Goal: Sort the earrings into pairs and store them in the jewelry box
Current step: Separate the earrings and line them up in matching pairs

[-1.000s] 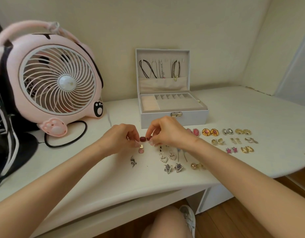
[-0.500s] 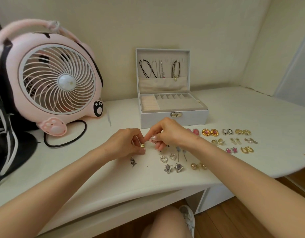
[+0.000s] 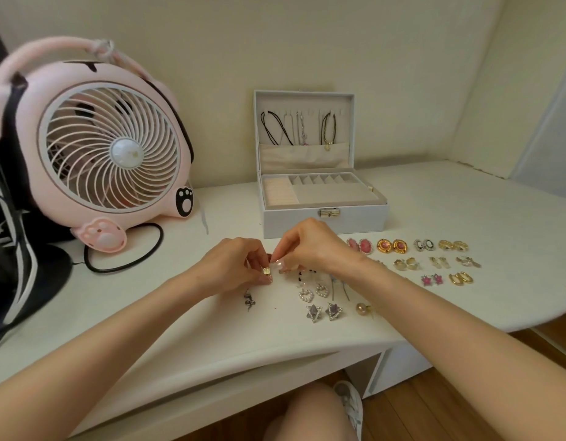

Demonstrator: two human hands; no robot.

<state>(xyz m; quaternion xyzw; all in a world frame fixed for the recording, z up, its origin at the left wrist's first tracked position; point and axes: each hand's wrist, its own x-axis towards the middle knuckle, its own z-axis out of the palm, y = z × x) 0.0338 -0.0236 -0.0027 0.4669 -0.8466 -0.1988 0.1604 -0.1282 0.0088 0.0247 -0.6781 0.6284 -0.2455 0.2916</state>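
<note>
An earring [image 3: 266,270], gold and square, is pinched by the left hand [image 3: 234,267] low over the table [image 3: 466,202]. At its 3 o'clock the right hand [image 3: 310,249] fingertips are drawn together; what they grip cannot be told. The open box [image 3: 326,219] stands at 12 o'clock, and sorted pairs [image 3: 434,259] lie at 3 o'clock.

One head-worn wide-angle view looks forward and down over the counter [image 3: 434,202], close above it; the box [image 3: 323,222] sits dead ahead, wall [image 3: 307,43] just behind it.
</note>
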